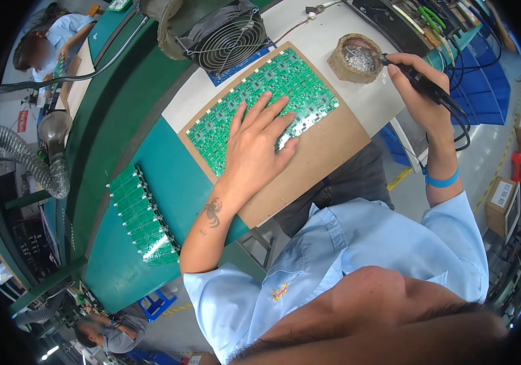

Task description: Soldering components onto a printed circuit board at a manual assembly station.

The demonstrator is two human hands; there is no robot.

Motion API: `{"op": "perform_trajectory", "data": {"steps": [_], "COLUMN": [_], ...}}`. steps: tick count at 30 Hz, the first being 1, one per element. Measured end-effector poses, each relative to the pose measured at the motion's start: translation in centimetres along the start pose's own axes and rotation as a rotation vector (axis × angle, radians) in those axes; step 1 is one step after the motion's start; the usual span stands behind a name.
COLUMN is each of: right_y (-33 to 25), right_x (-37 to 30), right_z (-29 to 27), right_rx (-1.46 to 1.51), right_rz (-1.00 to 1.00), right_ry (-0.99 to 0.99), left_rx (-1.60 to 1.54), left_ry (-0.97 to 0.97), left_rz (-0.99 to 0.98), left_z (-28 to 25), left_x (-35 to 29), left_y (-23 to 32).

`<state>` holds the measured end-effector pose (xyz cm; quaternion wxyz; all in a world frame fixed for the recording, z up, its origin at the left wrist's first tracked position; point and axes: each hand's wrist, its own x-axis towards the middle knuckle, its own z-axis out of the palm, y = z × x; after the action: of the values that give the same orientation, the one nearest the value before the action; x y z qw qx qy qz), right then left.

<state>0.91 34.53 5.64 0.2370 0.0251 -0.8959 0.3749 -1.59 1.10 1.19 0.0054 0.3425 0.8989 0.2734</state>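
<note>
My left hand [257, 143] lies flat, fingers spread, on a panel of green circuit boards [297, 79] that rests on a brown board [321, 155]. My right hand [416, 91] grips a black soldering iron [422, 82] like a pen. Its tip reaches into a round brown holder filled with metal wool [356, 58], just beyond the brown board's far right corner. A blue band circles my right wrist.
A black fan [224, 39] stands behind the panel. A row of green circuit boards [145, 216] lies on the teal bench to the left. A grey flexible duct [26, 161] hangs further left. Other people work at the far left and lower left. Cardboard boxes [504, 204] stand at the right.
</note>
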Motion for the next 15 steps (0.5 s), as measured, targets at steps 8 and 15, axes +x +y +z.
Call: {"op": "perform_trajectory", "data": {"steps": [8, 15], "right_y": [0.6, 0.53], "right_x": [0.78, 0.92], "right_z": [0.2, -0.27], "right_rx": [0.0, -0.019], "right_rz": [-0.058, 0.004], "right_ry": [0.004, -0.045], "left_rx": [-0.005, 0.005], "left_ry": [0.006, 0.007], "left_rz": [0.0, -0.003], "left_z": [0.06, -0.03], "left_x": [-0.04, -0.09], "left_y": [-0.05, 0.07]}}
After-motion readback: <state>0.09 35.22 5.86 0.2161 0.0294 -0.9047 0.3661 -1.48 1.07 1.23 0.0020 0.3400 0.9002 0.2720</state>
